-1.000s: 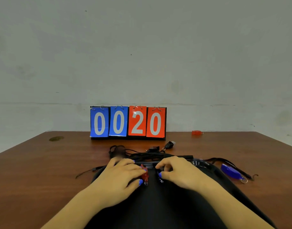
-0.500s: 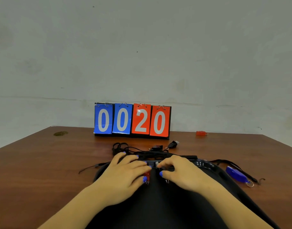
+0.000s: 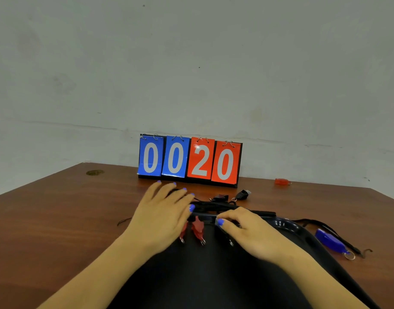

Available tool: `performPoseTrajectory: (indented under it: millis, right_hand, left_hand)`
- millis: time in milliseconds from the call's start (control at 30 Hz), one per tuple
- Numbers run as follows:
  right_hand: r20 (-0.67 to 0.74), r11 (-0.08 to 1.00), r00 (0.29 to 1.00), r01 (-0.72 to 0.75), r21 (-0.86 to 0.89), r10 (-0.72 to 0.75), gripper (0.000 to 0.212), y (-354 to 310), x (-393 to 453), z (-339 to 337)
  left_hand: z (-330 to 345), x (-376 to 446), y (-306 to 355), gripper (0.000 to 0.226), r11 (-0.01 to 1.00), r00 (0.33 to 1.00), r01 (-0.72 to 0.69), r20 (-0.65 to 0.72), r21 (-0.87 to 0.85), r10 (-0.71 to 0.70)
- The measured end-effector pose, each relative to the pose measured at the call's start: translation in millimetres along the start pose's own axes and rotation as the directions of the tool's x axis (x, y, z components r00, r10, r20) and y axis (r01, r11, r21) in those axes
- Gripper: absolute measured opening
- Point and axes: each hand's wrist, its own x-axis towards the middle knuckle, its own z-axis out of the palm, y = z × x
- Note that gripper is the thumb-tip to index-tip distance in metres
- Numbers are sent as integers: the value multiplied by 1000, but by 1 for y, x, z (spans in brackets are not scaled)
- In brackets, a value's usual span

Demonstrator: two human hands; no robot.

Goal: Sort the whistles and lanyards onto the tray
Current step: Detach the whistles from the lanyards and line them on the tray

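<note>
Left hand (image 3: 162, 216) flat, fingers straight, reaching over far tray (image 3: 287, 226) rim onto black lanyards (image 3: 214, 206) on counter (image 3: 57, 219). Right hand (image 3: 247, 230) curled at rim, seems to pinch small dark piece; what exactly, cannot tell. Two red whistles (image 3: 197, 228) lie on tray, one half hidden under left hand. Blue whistle (image 3: 330, 239), black whistle (image 3: 243, 194), red whistle (image 3: 282, 181) on counter, off tray. Whistles judged light, hard, slick: pinch body sides. Lanyards limp, snag-prone: gather bunched, lift by clip.
</note>
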Motion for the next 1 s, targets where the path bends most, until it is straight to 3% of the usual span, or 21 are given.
performPoseTrajectory:
  millis: [133, 267, 433, 633, 800, 1000]
  right_hand:
    - [5, 1000, 1000, -26, -15, 26, 28, 1, 0, 0]
    - [-9, 999, 999, -40, -35, 40, 28, 3, 0, 0]
    - [19, 999, 999, -34, -38, 35, 33, 2, 0, 0]
    - [36, 1000, 999, -8, -12, 8, 36, -1, 0, 0]
    - [48, 1000, 999, -11, 9, 10, 36, -2, 0, 0]
    - [56, 999, 998, -10, 41, 7, 36, -4, -1, 1]
  left_hand:
    - [1, -3, -2, 35, 1000, 999, 14, -30, -15, -14]
    - [8, -5, 11, 49, 980, 988, -51, 135, -193, 78]
    - [18, -5, 12, 59, 965, 964, -105, 212, -241, 158]
    - [18, -6, 11, 69, 954, 960, -107, 222, -280, 173]
    - [17, -6, 11, 63, 954, 967, -97, 198, -284, 158]
    - [11, -6, 8, 68, 972, 991, -38, 114, -234, 66]
